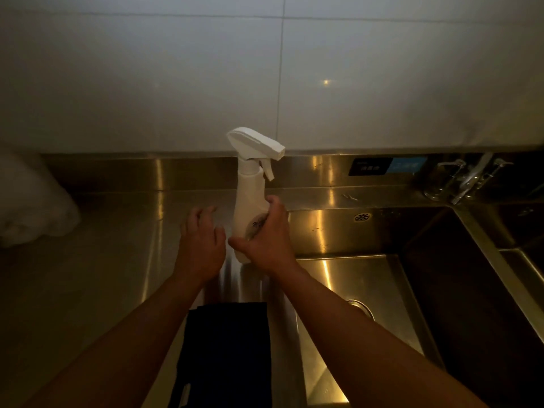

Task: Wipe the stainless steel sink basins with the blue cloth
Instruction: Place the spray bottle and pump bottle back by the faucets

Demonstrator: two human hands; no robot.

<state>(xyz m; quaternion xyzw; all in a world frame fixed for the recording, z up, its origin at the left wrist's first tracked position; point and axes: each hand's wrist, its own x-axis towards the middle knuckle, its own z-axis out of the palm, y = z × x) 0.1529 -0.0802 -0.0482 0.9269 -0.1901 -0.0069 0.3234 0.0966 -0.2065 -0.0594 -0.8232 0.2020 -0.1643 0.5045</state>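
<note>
While the light is dim and yellow, the big shapes read clearly enough: a stainless steel counter [97, 278] runs along the left under a pale tiled wall [176, 83], and beside it on the right sits the near sink basin [365, 293] with a drain, then a deeper, darker basin [477, 290] further right. A tap [468, 179] stands on the back ledge between them.

Next in size, the blue cloth [226, 351] lies folded flat on the counter strip just left of the near basin, close to the body and between the two forearms. It looks almost black in this light. Its long axis runs toward and away from the person, and neither hand touches it.

Smaller, a white spray bottle [250, 195] stands upright at the counter's edge. The right hand [266, 241] has its fingers curled round the bottle's lower body, thumb reaching leftward. The left hand [201, 240] hovers palm-down just left of the bottle, fingers loosely spread and gripping nothing.

Judging from this, wiping has not begun. The cloth lies behind and below both hands, toward the person, so either must draw back to reach it. The left hand is free and looks the likelier one to take it.
</note>
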